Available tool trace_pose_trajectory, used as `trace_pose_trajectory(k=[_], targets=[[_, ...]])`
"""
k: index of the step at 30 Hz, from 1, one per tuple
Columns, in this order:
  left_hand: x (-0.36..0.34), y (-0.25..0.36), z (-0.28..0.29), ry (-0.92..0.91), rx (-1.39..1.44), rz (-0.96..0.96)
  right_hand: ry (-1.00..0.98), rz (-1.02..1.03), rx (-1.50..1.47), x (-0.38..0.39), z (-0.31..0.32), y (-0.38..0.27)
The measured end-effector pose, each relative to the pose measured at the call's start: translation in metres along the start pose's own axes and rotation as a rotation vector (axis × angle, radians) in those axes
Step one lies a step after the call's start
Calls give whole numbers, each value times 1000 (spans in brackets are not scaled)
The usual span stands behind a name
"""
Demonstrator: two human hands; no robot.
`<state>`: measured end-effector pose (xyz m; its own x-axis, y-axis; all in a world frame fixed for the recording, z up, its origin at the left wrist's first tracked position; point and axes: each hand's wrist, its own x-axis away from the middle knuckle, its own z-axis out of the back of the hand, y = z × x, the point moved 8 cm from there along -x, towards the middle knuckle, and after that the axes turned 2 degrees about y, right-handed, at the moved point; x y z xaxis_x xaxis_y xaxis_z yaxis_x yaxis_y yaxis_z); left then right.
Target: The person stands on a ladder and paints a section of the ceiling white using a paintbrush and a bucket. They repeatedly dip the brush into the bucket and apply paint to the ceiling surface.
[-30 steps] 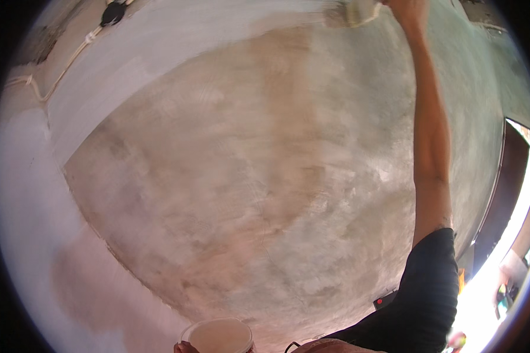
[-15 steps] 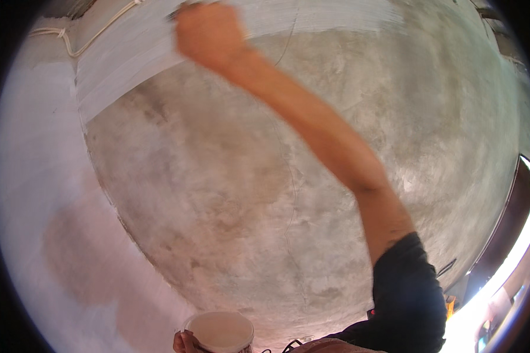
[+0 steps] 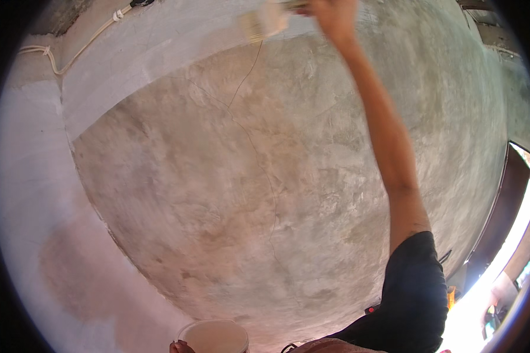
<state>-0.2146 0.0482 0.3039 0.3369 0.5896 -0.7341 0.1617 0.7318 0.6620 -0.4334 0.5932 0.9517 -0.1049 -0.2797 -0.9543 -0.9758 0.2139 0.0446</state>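
Observation:
High on the wall, my right hand point(image 3: 335, 16) grips the handle of a wide paintbrush point(image 3: 271, 20), blurred by motion. Its pale bristles point left and lie against the white painted band point(image 3: 176, 53), near its lower edge. Below that band the wall is bare grey-brown plaster point(image 3: 194, 176), crossed by a thin crack. At the bottom edge, my left hand point(image 3: 181, 347) has its fingers closed on the rim of a white bucket point(image 3: 246, 338). Most of that hand is cut off by the picture's edge. The bucket's contents look pale.
A white side wall point(image 3: 26, 176) with a damp-looking patch meets the plaster at a left corner. White cable point(image 3: 91, 44) runs along the upper left. On the right are a dark door-like panel point(image 3: 500, 212) and a bright opening point(image 3: 483, 300).
My right hand has swept rightward along the top of the wall, and the paintbrush now shows clear of it. My left hand and the bucket sit slightly lower in view.

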Motion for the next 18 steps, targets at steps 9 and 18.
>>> trace_pose_trajectory(k=[9, 18], targets=[[-26, 80, 2, 111, 569, 376, 202, 91, 501, -38, 203, -1], [-10, -15, -7, 20, 341, 557, 310, 510, 1111, -10, 100, -16]])
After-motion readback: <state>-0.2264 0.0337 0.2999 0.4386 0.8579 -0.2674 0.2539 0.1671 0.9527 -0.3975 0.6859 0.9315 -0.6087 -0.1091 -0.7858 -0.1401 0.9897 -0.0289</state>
